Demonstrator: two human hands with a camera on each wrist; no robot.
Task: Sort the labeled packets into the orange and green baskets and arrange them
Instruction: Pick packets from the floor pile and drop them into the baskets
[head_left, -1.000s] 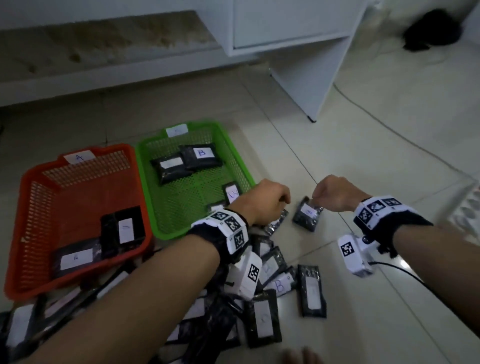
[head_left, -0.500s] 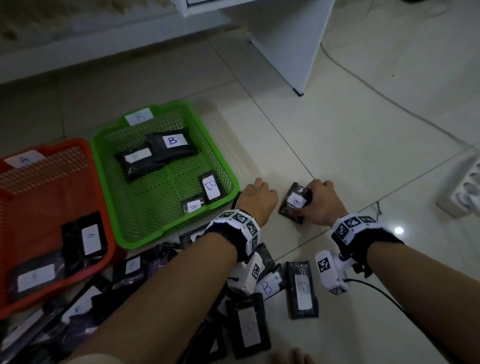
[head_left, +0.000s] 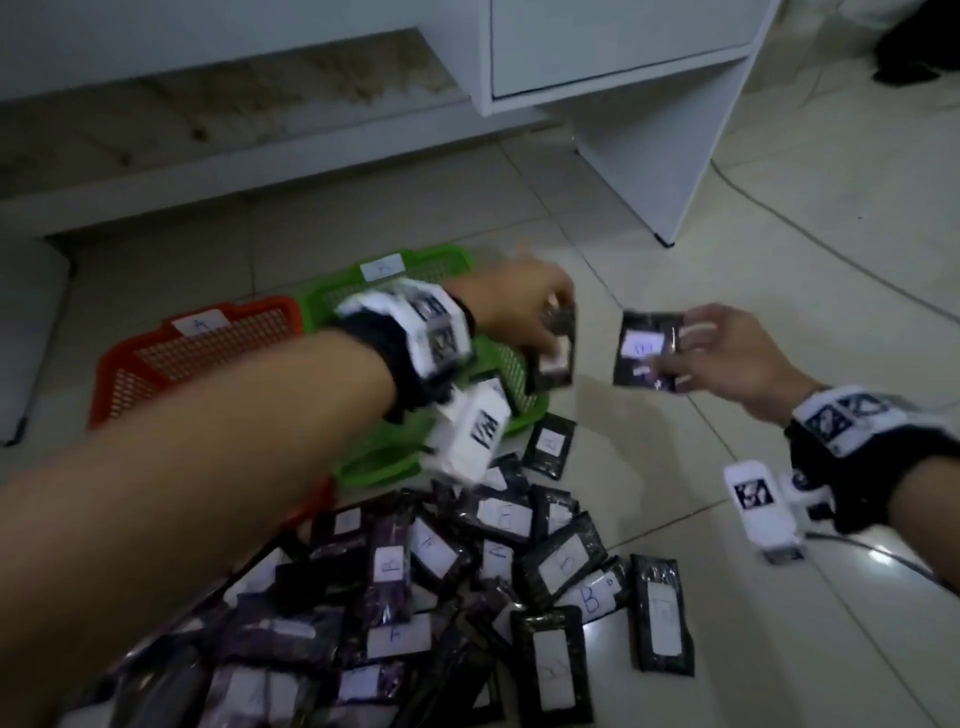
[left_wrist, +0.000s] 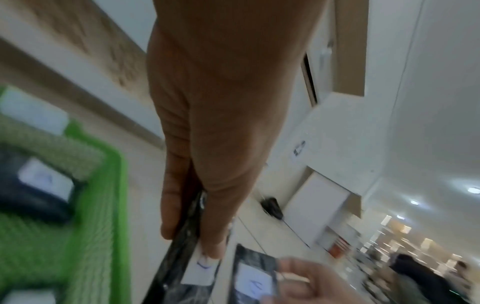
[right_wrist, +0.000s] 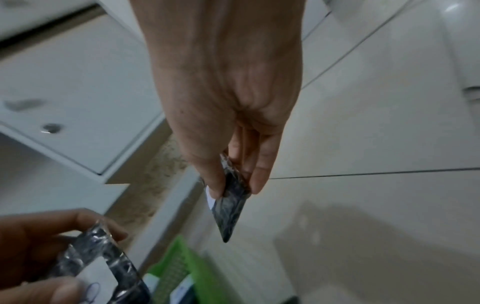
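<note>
My left hand (head_left: 524, 312) is raised over the right edge of the green basket (head_left: 337, 296) and pinches a black packet (head_left: 553, 358) with a white label; the same packet (left_wrist: 189, 267) shows between thumb and fingers in the left wrist view. My right hand (head_left: 722, 353) is lifted to its right, above the floor, and pinches another black labeled packet (head_left: 647, 348), seen edge-on as a dark packet (right_wrist: 232, 205) in the right wrist view. The orange basket (head_left: 208, 348) stands left of the green one, partly hidden by my left forearm.
A heap of several black labeled packets (head_left: 467, 587) lies on the tiled floor in front of the baskets. A white cabinet (head_left: 623, 104) stands behind, with a cable (head_left: 831, 249) on the floor to its right.
Both hands have risen from the floor, each lifting a packet. The left hand has moved towards the green basket. The head view has tilted up and blurred.
</note>
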